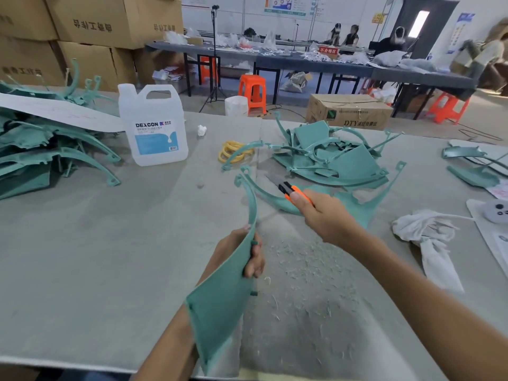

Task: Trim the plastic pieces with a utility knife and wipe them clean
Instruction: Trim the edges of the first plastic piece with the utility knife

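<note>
My left hand (pixel 251 257) grips a teal plastic piece (pixel 220 303) by its edge, holding it upright over the grey table, its curved arm reaching up and away from me. My right hand (pixel 324 215) holds an orange and black utility knife (pixel 291 191) with the blade out, pointing up-left, a little to the right of the piece's arm. A white rag (pixel 428 235) lies crumpled to the right of my right hand. Plastic shavings (pixel 302 270) are scattered on the table between my arms.
A heap of teal pieces (pixel 330 158) lies behind the knife, another pile (pixel 41 149) at far left, a few more (pixel 472 166) at far right. A clear DEXCON jug (pixel 154 125) and yellow rubber bands (pixel 233 152) stand mid-table. Cardboard boxes, orange stools and people are behind.
</note>
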Demonstrator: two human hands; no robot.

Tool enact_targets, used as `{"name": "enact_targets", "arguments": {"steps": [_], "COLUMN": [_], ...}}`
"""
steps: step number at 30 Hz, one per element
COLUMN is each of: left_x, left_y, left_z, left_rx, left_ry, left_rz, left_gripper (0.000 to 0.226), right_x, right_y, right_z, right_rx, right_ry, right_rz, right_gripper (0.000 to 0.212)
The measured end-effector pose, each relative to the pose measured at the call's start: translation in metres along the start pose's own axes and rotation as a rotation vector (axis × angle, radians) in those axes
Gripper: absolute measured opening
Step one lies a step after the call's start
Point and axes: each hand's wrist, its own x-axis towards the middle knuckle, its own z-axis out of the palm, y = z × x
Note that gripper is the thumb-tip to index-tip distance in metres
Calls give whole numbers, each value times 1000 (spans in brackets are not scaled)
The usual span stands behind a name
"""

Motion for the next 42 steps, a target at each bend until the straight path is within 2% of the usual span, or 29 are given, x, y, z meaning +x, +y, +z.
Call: {"name": "enact_targets", "arguments": {"steps": [3, 5, 9, 12, 20, 22, 25, 27, 29, 32, 34, 35, 37, 39, 40, 42], "left_x": [20, 28, 27, 27, 46, 50, 65, 70, 69, 58, 43, 39, 34, 32, 31, 28], "left_y": [-8, -12, -14, -19, -34, -29, -15, -12, -13, -11, -9, -6, 0, 8, 10, 11], "left_z": [-10, -14, -22, -24, -26, -27, -29, -32, -34, -43, -53, -57, -62, -58, -57, -53], "left_rx": [102, 146, 137, 172, 265, 363, 389, 398, 272, -27, -48, 3, 288, 569, 636, 620], "left_ry": [257, 328, 185, 148, 262, 262, 268, 260, 228, 191, 134, 118, 129, 228, 279, 329], "left_rz": [11, 26, 22, 25, 69, 43, 10, -42, -65, -125, -122, -104, -33, 49, 62, 47], "left_gripper": [39, 41, 32, 33, 47, 43, 36, 42, 50, 38, 45, 41, 28, 21, 19, 17], "right_x": [-19, -28, -38, -43, -48, -50, -55, -58, -59, -55, -53, -53, -55, -61, -66, -75], "right_y": [-13, -17, -21, -21, -11, -11, -15, -16, -15, -13, -14, -16, -21, -27, -31, -38], "right_z": [15, 21, 31, 36, 40, 42, 51, 57, 59, 61, 60, 60, 59, 55, 52, 46], "right_rx": [361, 502, 594, 639, 763, 790, 834, 868, 921, 975, 942, 917, 872, 833, 832, 870], "right_ry": [-13, -41, -87, -91, -106, -113, -134, -186, -214, -148, -82, -51, -1, -2, -28, -87], "right_rz": [84, 131, 136, 110, 153, 190, 235, 259, 290, 358, 364, 355, 326, 289, 274, 253], "right_gripper": [50, 51, 55, 54, 46, 47, 47, 41, 39, 46, 49, 49, 46, 45, 46, 48]}}
